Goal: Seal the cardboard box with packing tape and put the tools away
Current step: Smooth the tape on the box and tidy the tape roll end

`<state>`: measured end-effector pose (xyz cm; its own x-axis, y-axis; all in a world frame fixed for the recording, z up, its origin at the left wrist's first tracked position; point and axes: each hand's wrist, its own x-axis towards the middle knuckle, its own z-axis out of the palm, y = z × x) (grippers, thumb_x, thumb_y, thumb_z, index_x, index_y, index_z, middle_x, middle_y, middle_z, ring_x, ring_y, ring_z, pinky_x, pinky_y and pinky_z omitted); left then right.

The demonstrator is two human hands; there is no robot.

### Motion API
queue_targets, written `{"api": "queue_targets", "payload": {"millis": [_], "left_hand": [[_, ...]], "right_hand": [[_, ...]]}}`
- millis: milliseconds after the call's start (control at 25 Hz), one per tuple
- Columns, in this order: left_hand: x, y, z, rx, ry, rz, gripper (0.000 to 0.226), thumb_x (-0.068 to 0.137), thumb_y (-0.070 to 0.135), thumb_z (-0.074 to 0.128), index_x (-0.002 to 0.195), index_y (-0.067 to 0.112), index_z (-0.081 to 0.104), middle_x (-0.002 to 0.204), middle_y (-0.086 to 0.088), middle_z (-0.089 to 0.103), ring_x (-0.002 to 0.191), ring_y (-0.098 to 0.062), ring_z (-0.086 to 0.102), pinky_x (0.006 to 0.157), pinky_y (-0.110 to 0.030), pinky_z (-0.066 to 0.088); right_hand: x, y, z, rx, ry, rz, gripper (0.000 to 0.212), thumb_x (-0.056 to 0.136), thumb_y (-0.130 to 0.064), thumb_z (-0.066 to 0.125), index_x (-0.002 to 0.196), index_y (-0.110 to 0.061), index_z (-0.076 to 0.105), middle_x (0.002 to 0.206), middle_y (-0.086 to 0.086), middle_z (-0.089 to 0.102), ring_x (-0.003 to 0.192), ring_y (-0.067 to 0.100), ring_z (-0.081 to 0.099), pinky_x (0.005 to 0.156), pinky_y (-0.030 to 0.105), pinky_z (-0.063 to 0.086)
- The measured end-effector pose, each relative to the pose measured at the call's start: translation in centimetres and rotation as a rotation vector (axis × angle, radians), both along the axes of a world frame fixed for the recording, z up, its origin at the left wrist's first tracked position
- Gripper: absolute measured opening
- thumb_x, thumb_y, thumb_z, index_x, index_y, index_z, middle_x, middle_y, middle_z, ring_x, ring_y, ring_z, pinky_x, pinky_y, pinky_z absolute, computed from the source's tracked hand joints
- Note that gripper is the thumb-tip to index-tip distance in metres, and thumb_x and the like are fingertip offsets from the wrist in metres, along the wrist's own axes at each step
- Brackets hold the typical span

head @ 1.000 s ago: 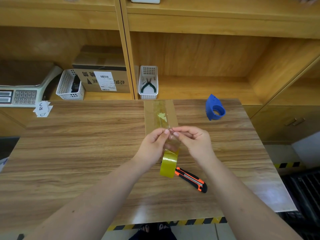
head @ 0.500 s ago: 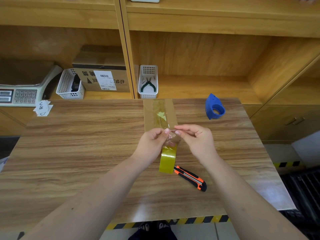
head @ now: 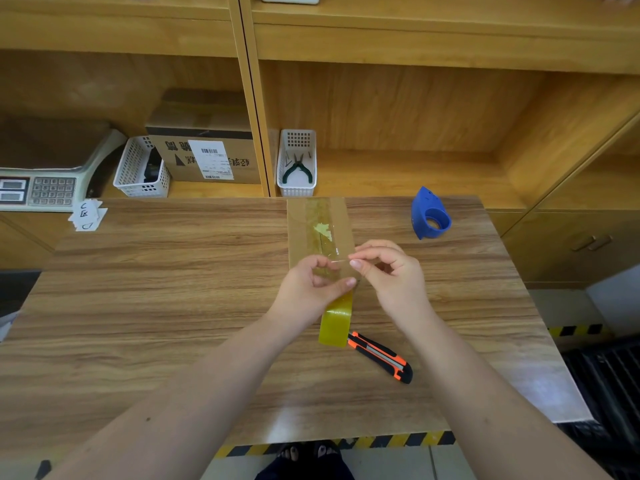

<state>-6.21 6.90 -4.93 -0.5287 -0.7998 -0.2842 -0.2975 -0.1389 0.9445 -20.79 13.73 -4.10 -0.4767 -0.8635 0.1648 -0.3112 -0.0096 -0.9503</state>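
A narrow flat cardboard box [head: 300,230] lies on the wooden table [head: 173,289], with a strip of yellowish tape along its top. My left hand [head: 311,289] grips a roll of yellow packing tape [head: 335,323] held on edge over the box's near end. My right hand [head: 388,275] pinches the clear free end of the tape just above the roll. An orange and black utility knife [head: 381,356] rests on the table right of the roll. A blue tape dispenser [head: 429,216] stands at the far right of the table.
A white basket [head: 297,183] with pliers sits on the shelf behind the box. Another white basket [head: 140,171], a labelled carton [head: 207,157] and a weighing scale [head: 38,192] stand on the left shelf. Paper slips [head: 86,216] lie at the table's far left corner.
Both hands have shifted slightly away from me with the roll. The right fingers have peeled the tape's free end a little away from the roll.
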Motion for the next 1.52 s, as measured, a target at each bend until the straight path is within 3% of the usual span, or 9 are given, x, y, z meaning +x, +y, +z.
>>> {"api": "queue_targets", "payload": {"millis": [200,360,440,720,880,1120,1240,1320,1520], "left_hand": [[0.0,0.2,0.7,0.002,0.079,-0.026,0.057,0.079,0.023,0.078,0.125,0.029,0.046,0.065,0.001,0.065,0.051,-0.009,0.055,0.057,-0.025,0.046],[0.3,-0.1,1.3,-0.007,0.158,-0.116,0.066,0.082,0.017,0.076,0.132,0.04,0.039,0.122,0.001,0.06,0.09,-0.019,0.072,0.074,-0.023,0.057],[0.5,-0.3,1.5,-0.03,0.162,-0.155,0.06,0.083,0.022,0.074,0.129,0.042,0.041,0.129,-0.002,0.056,0.1,-0.016,0.069,0.08,-0.024,0.056],[0.8,-1.2,2.6,-0.163,0.074,-0.08,0.023,0.083,0.024,0.073,0.103,0.014,0.066,0.094,0.004,0.074,0.085,0.0,0.068,0.078,-0.014,0.051],[0.9,-1.8,3.0,-0.268,-0.037,-0.063,0.013,0.081,0.027,0.075,0.087,0.015,0.073,0.082,0.006,0.075,0.074,0.002,0.066,0.071,-0.011,0.051],[1.2,-1.4,3.2,-0.357,-0.037,-0.087,0.008,0.089,0.028,0.065,0.09,0.02,0.067,0.082,0.006,0.068,0.076,-0.001,0.062,0.073,-0.015,0.05],[1.6,-1.3,2.2,-0.068,0.02,0.016,0.037,0.084,0.049,0.063,0.115,0.03,0.055,0.095,0.0,0.067,0.092,-0.015,0.064,0.088,-0.035,0.053],[1.9,-1.1,1.0,0.048,-0.047,-0.042,0.07,0.071,0.056,0.072,0.131,0.033,0.045,0.113,0.002,0.061,0.107,-0.014,0.06,0.094,-0.034,0.051],[1.5,-0.6,0.0,0.098,-0.105,-0.216,0.091,0.066,0.029,0.088,0.142,0.031,0.038,0.13,0.006,0.053,0.12,-0.006,0.05,0.089,-0.023,0.048]], "right_hand": [[-0.2,0.0,0.4,0.087,0.0,0.036,0.013,0.081,-0.016,0.074,0.085,-0.029,0.075,0.095,0.001,0.072,0.094,0.02,0.064,0.088,0.042,0.052],[-0.2,-0.1,1.0,0.072,0.026,0.076,0.011,0.082,-0.013,0.071,0.085,-0.023,0.074,0.087,-0.007,0.073,0.091,0.022,0.064,0.088,0.045,0.052],[-0.3,-0.2,1.0,0.079,0.03,0.085,0.009,0.083,-0.014,0.071,0.086,-0.022,0.074,0.086,-0.007,0.074,0.09,0.022,0.065,0.087,0.046,0.053],[0.0,-0.1,0.9,0.08,0.017,0.096,0.017,0.082,-0.012,0.073,0.082,-0.03,0.073,0.087,0.0,0.073,0.088,0.022,0.066,0.085,0.043,0.054],[-0.2,0.0,0.9,0.08,0.014,0.095,0.016,0.082,-0.013,0.073,0.083,-0.028,0.073,0.088,0.0,0.073,0.088,0.019,0.067,0.082,0.038,0.055],[-0.2,0.1,1.8,0.09,0.021,0.137,0.014,0.082,-0.012,0.072,0.082,-0.026,0.072,0.084,-0.005,0.072,0.08,0.01,0.066,0.076,0.025,0.054],[0.0,-0.1,2.5,0.054,-0.065,0.128,0.016,0.083,-0.007,0.07,0.083,-0.022,0.072,0.08,-0.006,0.071,0.076,0.005,0.064,0.073,0.021,0.052],[0.2,-0.2,3.0,0.042,-0.113,0.135,0.016,0.083,-0.004,0.07,0.083,-0.02,0.072,0.078,-0.005,0.07,0.072,0.004,0.062,0.071,0.021,0.052],[0.2,-0.2,4.1,0.031,-0.14,0.191,0.015,0.083,-0.002,0.07,0.084,-0.016,0.072,0.075,-0.001,0.069,0.067,0.009,0.06,0.066,0.026,0.053]]}}
